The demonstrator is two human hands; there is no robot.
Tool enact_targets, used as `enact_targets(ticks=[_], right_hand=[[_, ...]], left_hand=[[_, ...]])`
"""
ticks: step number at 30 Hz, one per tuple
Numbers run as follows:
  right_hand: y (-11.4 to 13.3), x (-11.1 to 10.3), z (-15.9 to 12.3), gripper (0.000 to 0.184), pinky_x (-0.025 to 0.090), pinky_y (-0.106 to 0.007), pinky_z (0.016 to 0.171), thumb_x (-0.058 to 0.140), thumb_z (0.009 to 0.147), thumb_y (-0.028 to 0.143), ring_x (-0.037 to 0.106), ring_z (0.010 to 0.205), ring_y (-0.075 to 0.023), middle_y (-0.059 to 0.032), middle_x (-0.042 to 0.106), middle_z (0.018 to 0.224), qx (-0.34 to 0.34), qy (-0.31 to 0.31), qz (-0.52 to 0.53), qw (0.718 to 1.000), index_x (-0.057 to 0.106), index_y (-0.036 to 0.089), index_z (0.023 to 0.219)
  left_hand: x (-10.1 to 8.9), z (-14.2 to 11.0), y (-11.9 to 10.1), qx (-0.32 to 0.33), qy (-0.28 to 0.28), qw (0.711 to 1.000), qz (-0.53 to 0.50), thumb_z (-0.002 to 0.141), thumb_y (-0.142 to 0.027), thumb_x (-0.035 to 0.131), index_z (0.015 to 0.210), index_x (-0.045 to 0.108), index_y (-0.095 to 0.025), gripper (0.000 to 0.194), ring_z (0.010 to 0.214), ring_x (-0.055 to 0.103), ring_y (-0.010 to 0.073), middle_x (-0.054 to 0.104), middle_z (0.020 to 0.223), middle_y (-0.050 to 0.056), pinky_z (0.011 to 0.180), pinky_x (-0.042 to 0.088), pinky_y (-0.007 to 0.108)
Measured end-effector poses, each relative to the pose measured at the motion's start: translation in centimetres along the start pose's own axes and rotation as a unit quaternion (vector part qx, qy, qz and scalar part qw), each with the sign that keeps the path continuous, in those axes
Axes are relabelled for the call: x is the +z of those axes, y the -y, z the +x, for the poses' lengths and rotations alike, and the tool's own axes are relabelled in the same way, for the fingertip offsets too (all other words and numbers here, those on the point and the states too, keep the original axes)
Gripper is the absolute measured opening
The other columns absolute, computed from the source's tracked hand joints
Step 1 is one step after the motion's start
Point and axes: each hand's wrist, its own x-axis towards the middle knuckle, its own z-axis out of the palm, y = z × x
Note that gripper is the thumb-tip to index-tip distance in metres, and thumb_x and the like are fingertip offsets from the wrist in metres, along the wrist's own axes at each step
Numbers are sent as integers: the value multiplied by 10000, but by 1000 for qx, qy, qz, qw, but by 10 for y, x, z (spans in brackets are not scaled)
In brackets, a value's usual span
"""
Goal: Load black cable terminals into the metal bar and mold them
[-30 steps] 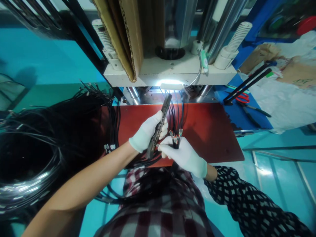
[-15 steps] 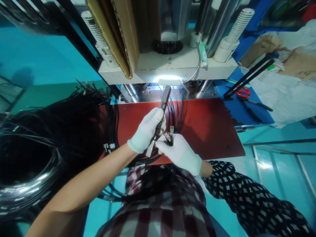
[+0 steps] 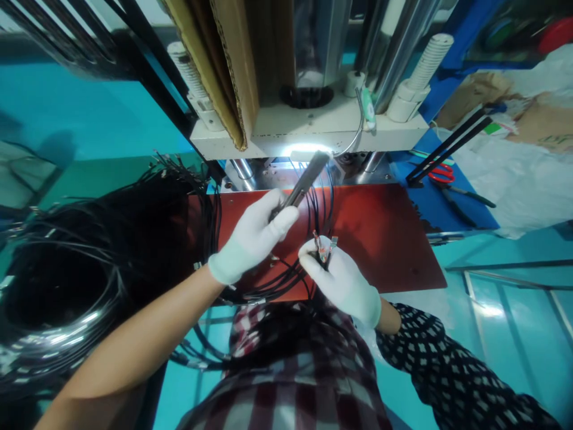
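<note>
Surface (image 3: 380, 239) lay before press (image 3: 380, 140); cable pile (image 3: 111, 233) left, hand tools (image 3: 481, 201) on right panel (image 3: 434, 206). Bar (image 3: 308, 179) sat in left hand (image 3: 253, 236), cable ends (image 3: 322, 254) in right hand (image 3: 342, 280).

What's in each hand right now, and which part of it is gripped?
Left hand: the dark bar, held toward its near end. Right hand: black cables, held just below their ends.

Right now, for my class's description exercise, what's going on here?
A person is working over a red board in front of a machine. The gloved left hand grips a dark grey bar, its far end pointing toward the machine. The gloved right hand, apart from the bar, holds a bunch of black cables near their ends. A larger cable heap lies to the left.
</note>
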Motion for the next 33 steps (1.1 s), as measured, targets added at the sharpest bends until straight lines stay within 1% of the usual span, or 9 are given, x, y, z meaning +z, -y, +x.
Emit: enact_targets(ticks=[4, 7, 10, 16, 22, 24, 26, 29, 33], right_hand=[[-8, -1, 6, 149, 442, -286, 814, 677, 844, 318, 552, 803, -145, 12, 590, 853, -7, -23, 110, 994, 580, 205, 848], [-14, 0, 9, 226, 458, -280, 777, 756, 773, 333, 548, 768, -137, 13, 591, 823, 14, -67, 179, 981, 591, 190, 830], [-18, 5, 10, 203, 473, -299, 834, 707, 825, 365, 601, 839, -151, -19, 644, 882, 19, -69, 254, 965, 641, 183, 884], [-24, 10, 15, 375, 473, -288, 705, 744, 807, 416, 572, 679, -128, -3, 648, 747, 58, 29, 393, 917, 637, 191, 1088], [-26, 9, 22, 319, 319, -228, 530, 709, 833, 492, 397, 529, -65, 0, 625, 704, 82, 83, 462, 879, 680, 194, 944], [-21, 7, 23, 283, 319, -220, 516, 688, 853, 456, 410, 520, -61, -9, 643, 716, 84, 110, 437, 889, 706, 185, 931], [-15, 5, 23, 220, 368, -224, 530, 688, 855, 382, 470, 523, -69, -22, 682, 740, 83, 123, 349, 925, 725, 174, 916], [-6, 6, 21, 152, 464, -251, 596, 714, 825, 313, 570, 557, -97, -21, 710, 789, 53, 71, 196, 977, 743, 173, 878], [-1, 7, 19, 167, 481, -233, 583, 703, 836, 331, 596, 553, -96, -5, 696, 761, 35, 55, 137, 988, 749, 177, 884]], left_hand=[[0, 5, 14, -104, 68, 980, -157, 951, -502, 524, 832, 493, -182, 342, 507, 437, 83, 469, 684, -23, 456, 313, 206], [2, 3, 19, -121, 90, 972, -180, 965, -486, 503, 817, 497, -171, 348, 494, 429, 73, 465, 680, -22, 440, 309, 197], [4, 0, 20, -121, 105, 970, -183, 978, -487, 473, 826, 507, -167, 355, 492, 434, 75, 472, 680, -18, 440, 325, 202], [6, 1, 22, -122, 117, 967, -193, 979, -499, 465, 813, 520, -166, 376, 480, 426, 79, 485, 641, -17, 438, 315, 207], [5, 1, 25, -122, 128, 964, -197, 986, -503, 443, 785, 536, -165, 404, 464, 415, 84, 486, 573, -15, 447, 315, 210], [5, 1, 27, -120, 127, 964, -199, 992, -500, 427, 810, 551, -164, 402, 468, 424, 87, 500, 579, -10, 457, 333, 211], [5, 2, 30, -126, 126, 963, -204, 992, -500, 424, 808, 551, -165, 402, 468, 437, 88, 499, 585, -11, 460, 349, 210], [6, 3, 36, -125, 117, 963, -210, 979, -507, 454, 750, 520, -164, 418, 472, 425, 77, 485, 611, -17, 459, 352, 203], [8, 6, 45, -105, 109, 965, -216, 991, -477, 443, 724, 494, -158, 419, 501, 420, 71, 477, 643, -14, 478, 364, 198]])
